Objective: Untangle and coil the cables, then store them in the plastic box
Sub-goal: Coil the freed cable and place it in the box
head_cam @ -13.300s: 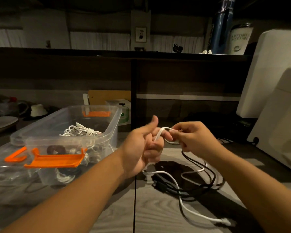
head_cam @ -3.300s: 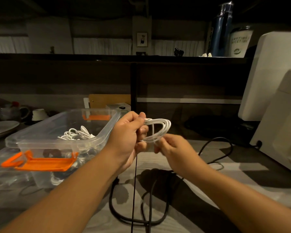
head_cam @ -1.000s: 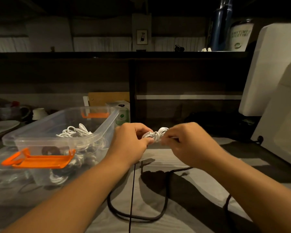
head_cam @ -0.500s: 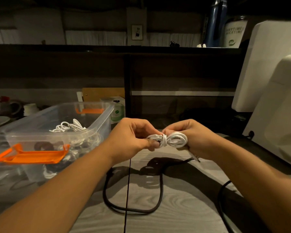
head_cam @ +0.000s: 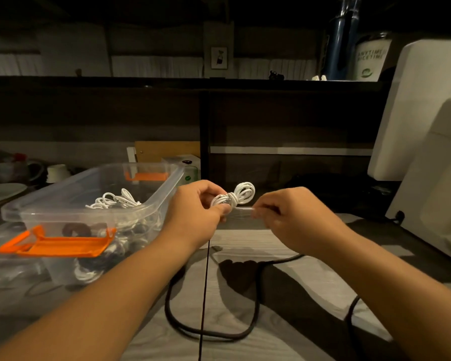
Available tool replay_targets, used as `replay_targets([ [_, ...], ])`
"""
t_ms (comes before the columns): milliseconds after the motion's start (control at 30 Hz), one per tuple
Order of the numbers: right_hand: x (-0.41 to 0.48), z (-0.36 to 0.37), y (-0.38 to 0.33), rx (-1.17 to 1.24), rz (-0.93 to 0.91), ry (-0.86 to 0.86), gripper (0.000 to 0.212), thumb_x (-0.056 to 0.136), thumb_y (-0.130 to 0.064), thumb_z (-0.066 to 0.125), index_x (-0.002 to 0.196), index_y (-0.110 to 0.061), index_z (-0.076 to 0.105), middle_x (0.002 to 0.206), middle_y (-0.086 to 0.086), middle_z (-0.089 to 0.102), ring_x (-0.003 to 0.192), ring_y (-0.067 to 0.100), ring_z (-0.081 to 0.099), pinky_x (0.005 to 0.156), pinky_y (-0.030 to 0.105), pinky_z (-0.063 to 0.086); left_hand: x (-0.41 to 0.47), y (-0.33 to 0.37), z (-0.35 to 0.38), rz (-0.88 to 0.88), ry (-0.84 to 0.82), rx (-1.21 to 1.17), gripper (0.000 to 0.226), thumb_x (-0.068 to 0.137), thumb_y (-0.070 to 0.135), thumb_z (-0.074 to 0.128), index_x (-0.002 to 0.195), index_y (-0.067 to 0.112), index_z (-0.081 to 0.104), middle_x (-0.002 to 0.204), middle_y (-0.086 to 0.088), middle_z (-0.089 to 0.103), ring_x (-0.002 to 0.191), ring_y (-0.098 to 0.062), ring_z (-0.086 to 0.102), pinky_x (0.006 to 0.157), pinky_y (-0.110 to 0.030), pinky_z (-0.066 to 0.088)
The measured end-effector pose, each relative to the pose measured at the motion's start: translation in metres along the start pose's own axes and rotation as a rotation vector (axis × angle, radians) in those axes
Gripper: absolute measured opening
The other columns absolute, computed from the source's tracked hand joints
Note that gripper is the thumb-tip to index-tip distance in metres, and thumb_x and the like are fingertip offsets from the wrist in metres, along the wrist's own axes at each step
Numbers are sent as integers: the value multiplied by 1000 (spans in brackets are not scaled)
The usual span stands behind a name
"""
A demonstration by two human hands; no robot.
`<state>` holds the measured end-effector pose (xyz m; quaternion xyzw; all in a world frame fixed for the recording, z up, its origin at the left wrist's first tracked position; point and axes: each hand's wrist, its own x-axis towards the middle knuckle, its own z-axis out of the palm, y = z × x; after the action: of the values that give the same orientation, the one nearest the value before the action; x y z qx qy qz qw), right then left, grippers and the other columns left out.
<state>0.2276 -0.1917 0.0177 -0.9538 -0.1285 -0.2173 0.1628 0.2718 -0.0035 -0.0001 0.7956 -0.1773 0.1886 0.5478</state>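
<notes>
On my remote feed I see the person's left forearm (head_cam: 115, 295) and right forearm (head_cam: 375, 277) bare along the whole length in view. The left hand (head_cam: 195, 212) and right hand (head_cam: 292, 220) are bare as well; dim light hides finer detail.

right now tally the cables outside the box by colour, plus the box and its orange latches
white cable bundle, held: 1
black cable on the table: 1, if the strand at the right belongs to it
clear plastic box: 1
orange latches: 2
total: 5
</notes>
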Motion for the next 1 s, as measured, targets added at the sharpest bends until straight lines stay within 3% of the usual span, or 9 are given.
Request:
replay_targets([
  [100,1,-5,5,-66,-92,148,21,101,-26,57,107,-22,76,94,-7,72,81,6,64,78,28,58,-1,3,3,63,-30,146,17,85,12,79,94,26,74,82,5,73,78,-13,70,75,-42,62],
  [233,-1,-12,3,-203,-240,277,18,96,-22,61,101,-17,78,93,1,70,82,16,62,69,32,55,-5,11,5,134,-155,258,18,87,14,77,101,26,76,91,9,72,87,-8,67,83,-38,61],
  [333,-2,-14,3,-199,-259,269,25,95,-27,54,100,-17,77,96,-3,64,85,16,59,69,32,54,-8,15,3,174,-274,273,25,89,7,73,104,27,76,94,9,72,89,-6,67,86,-38,60],
  [467,3,-7,5,69,-102,200,13,96,-29,60,94,-26,73,88,-20,51,83,6,57,75,28,54,-9,14,0,176,-357,207,28,87,7,76,106,27,75,93,9,73,87,-7,70,85,-38,61],
  [667,4,-4,6,165,69,203,18,94,-33,65,103,-21,76,85,-17,56,82,3,57,71,16,47,-15,17,3,130,-359,46,29,76,18,86,102,21,74,90,4,75,79,-10,74,77,-37,63],
  [833,3,-7,-1,164,84,172,18,92,-35,67,100,-23,77,80,-15,61,78,4,62,71,20,54,-17,18,6,86,-376,32,26,76,17,87,97,23,72,89,2,75,81,-12,74,77,-39,63],
  [933,2,-9,-1,375,205,79,11,88,-38,71,88,-29,76,72,-5,71,71,10,70,69,26,61,-19,19,6,143,-354,87,30,78,16,85,101,29,71,94,9,73,87,-7,71,81,-36,62],
  [1000,1,-14,3,619,344,-12,17,84,-39,73,77,-24,78,72,0,75,67,11,71,62,24,57,-20,21,5,163,-340,31,31,78,13,84,101,29,71,93,8,73,87,-8,71,80,-37,62],
])
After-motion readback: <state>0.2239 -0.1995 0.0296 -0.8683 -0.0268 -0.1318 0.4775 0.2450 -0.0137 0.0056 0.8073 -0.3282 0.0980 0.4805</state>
